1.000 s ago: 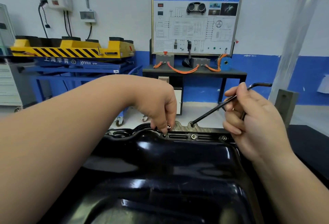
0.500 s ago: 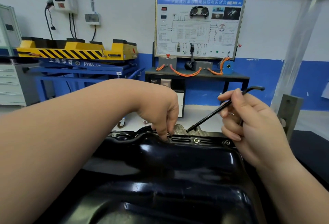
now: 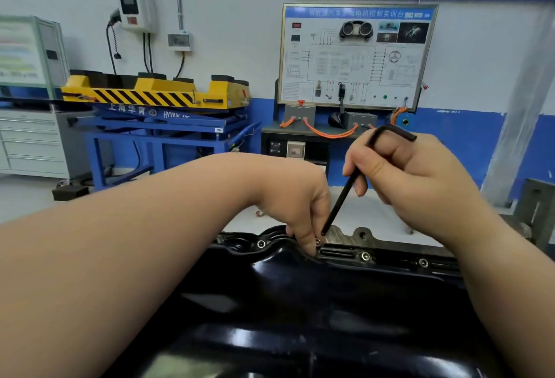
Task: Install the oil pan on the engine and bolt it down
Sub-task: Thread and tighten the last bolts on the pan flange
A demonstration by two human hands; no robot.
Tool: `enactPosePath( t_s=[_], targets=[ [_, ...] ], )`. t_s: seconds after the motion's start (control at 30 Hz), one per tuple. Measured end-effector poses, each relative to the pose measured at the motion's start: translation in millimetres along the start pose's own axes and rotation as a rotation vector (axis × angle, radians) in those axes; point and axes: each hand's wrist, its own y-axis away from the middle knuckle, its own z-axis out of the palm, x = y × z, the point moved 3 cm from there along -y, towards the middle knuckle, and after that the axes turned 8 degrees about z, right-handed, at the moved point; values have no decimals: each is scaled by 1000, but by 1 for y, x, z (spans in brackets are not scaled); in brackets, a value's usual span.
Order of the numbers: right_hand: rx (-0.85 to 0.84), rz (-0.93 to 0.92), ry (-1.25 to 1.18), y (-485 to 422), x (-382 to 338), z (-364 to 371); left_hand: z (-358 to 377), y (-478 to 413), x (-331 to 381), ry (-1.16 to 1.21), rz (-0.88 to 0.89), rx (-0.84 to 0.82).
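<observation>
A glossy black oil pan (image 3: 300,302) fills the lower frame, lying on the engine (image 3: 345,236). My left hand (image 3: 300,206) reaches to the pan's far flange and pinches a small silver bolt (image 3: 317,241) with its fingertips. My right hand (image 3: 399,173) grips a black L-shaped hex key (image 3: 345,188); the long end slants down-left, its tip just above the pinched bolt. Three more bolts sit in the flange, one left of my fingers (image 3: 261,244) and two to the right (image 3: 365,256), (image 3: 423,263).
Beyond the engine stand a yellow and black lift platform (image 3: 150,92) on a blue frame, a wiring training board (image 3: 354,56) on a dark desk and a grey drawer cabinet (image 3: 30,143). A grey metal bracket (image 3: 537,206) rises at the right edge.
My right hand has swung the hex key steeper and to the left, bringing its tip down close to the bolt. My left hand stays on that bolt.
</observation>
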Motion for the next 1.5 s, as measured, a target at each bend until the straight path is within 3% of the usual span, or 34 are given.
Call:
enactPosePath(
  t_s=[0.23,0.5,0.77,1.13,1.5],
  targets=[
    [-52,-93,-119,14,7,10,1,-2,-3,57,21,-18],
    [-28,-153,60,23,-2,8,1,-1,-2,39,58,-28],
    [-77,-183,84,27,-5,13,-2,6,-2,160,97,-61],
    [-47,-207,89,27,-6,11,-2,9,-3,134,67,-102],
    [-203,-165,199,29,-4,13,-3,3,-8,131,63,-58]
  ],
)
